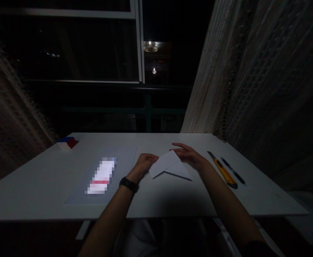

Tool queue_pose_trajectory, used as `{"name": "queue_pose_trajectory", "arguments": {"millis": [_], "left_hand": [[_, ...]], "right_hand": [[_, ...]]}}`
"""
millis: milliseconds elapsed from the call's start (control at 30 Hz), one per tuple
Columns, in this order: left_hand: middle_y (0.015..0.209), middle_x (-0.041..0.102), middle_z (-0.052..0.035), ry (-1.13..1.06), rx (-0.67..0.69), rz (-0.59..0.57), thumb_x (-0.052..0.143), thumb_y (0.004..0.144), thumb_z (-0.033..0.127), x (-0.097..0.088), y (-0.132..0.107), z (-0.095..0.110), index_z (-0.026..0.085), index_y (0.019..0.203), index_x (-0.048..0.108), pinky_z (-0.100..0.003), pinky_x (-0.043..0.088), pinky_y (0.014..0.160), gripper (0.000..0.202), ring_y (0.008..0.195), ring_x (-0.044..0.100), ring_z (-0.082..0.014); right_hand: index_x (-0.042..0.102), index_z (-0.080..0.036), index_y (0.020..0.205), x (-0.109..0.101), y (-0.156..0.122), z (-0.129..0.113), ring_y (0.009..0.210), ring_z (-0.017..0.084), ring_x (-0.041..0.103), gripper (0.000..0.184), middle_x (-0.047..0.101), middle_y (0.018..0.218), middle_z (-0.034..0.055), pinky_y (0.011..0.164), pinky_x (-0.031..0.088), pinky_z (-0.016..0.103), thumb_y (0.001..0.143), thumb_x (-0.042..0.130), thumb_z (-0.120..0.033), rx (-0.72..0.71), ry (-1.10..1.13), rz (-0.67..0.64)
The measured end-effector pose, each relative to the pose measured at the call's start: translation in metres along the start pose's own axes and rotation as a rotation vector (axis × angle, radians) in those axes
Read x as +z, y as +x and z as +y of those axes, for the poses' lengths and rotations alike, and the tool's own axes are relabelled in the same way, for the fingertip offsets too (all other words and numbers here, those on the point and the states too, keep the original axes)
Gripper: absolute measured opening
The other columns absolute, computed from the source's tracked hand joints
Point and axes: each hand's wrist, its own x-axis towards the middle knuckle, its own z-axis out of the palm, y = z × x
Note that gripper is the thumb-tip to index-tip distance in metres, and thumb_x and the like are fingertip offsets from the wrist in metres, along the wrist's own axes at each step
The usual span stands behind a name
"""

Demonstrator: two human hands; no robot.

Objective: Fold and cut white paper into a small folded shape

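Note:
A folded sheet of white paper (169, 165) is held up over the middle of the white table (162, 203), its folds making angled flaps and a pointed lower right corner. My left hand (145, 162), with a dark band on the wrist, pinches the paper's left edge. At the paper's upper right is my right hand (187, 155), its index finger stretched out and other fingers partly behind the sheet. The paper hides some of these fingertips. A soft shadow falls on the table below.
On the left a blurred-out bright phone-like screen (101, 176) lies on a white sheet (76, 194). A coloured puzzle cube (67, 142) sits at the far left corner. To the right lie a yellow utility knife (224, 173) and a pen (232, 170). Curtains (204, 71) hang beside a dark window.

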Motion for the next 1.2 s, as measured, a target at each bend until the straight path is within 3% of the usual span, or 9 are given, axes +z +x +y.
{"name": "queue_pose_trajectory", "arguments": {"millis": [133,367,567,700,900,1033,1200], "left_hand": [[0.073,0.068,-0.0078,-0.033,0.029,0.02,0.068,0.064,0.028,-0.001,0.001,0.0,0.01,0.077,0.069,-0.024,0.041,0.057,0.023,0.063,0.058,-0.0143],[0.08,0.069,-0.0085,-0.08,0.023,0.022,0.067,0.065,0.026,-0.002,0.003,-0.001,0.01,0.081,0.069,-0.024,0.043,0.061,0.023,0.069,0.059,-0.0149],[0.077,0.068,-0.0083,-0.014,0.025,-0.05,0.065,0.067,0.027,-0.001,0.0,0.001,0.01,0.081,0.07,-0.024,0.041,0.06,0.023,0.067,0.058,-0.0145],[0.075,0.068,-0.0067,0.028,0.023,-0.091,0.066,0.066,0.028,0.0,-0.001,0.002,0.01,0.079,0.07,-0.024,0.041,0.059,0.023,0.065,0.057,-0.0141],[0.073,0.067,-0.0068,0.044,0.017,-0.097,0.069,0.066,0.037,0.0,-0.001,0.0,0.01,0.08,0.069,-0.023,0.043,0.058,0.031,0.065,0.058,-0.0143],[0.074,0.066,-0.0092,-0.064,-0.063,-0.078,0.058,0.07,0.057,0.002,-0.001,0.004,0.008,0.086,0.067,-0.026,0.049,0.055,0.053,0.064,0.06,-0.0164],[0.081,0.065,-0.0125,-0.274,-0.122,-0.028,0.051,0.069,0.067,0.0,-0.002,0.011,0.008,0.088,0.063,-0.033,0.056,0.056,0.063,0.066,0.064,-0.0201]], "right_hand": [[0.043,-0.027,0.128,0.005,-0.001,0.004,0.1,0.024,0.058,0.08,0.059,0.117,0.0081,0.08,0.045,0.034,0.054,0.07,-0.011,-0.005,0.062,-0.155],[0.04,-0.028,0.13,0.011,0.002,0.009,0.096,0.023,0.058,0.091,0.06,0.111,0.0064,0.079,0.046,0.033,0.048,0.071,-0.005,-0.054,0.068,-0.199],[0.051,-0.024,0.121,0.012,0.007,0.012,0.087,0.019,0.061,0.073,0.064,0.098,0.0047,0.075,0.046,0.03,0.052,0.07,-0.008,-0.047,0.046,-0.086],[0.063,-0.017,0.102,0.014,0.013,0.018,0.074,0.016,0.06,0.049,0.066,0.085,0.0044,0.066,0.045,0.026,0.053,0.071,-0.011,-0.031,-0.009,0.053],[0.068,-0.015,0.087,0.02,0.018,0.024,0.066,0.013,0.059,0.031,0.067,0.076,0.0034,0.061,0.042,0.024,0.056,0.071,-0.021,-0.056,-0.071,0.137],[0.067,-0.015,0.076,0.021,0.019,0.027,0.059,0.012,0.056,0.028,0.064,0.066,0.0007,0.054,0.04,0.022,0.051,0.074,-0.024,-0.018,-0.086,0.227],[0.058,-0.015,0.058,0.014,0.022,0.034,0.046,0.009,0.049,0.027,0.056,0.052,-0.0022,0.044,0.035,0.021,0.052,0.075,-0.036,0.005,-0.094,0.334]]}}
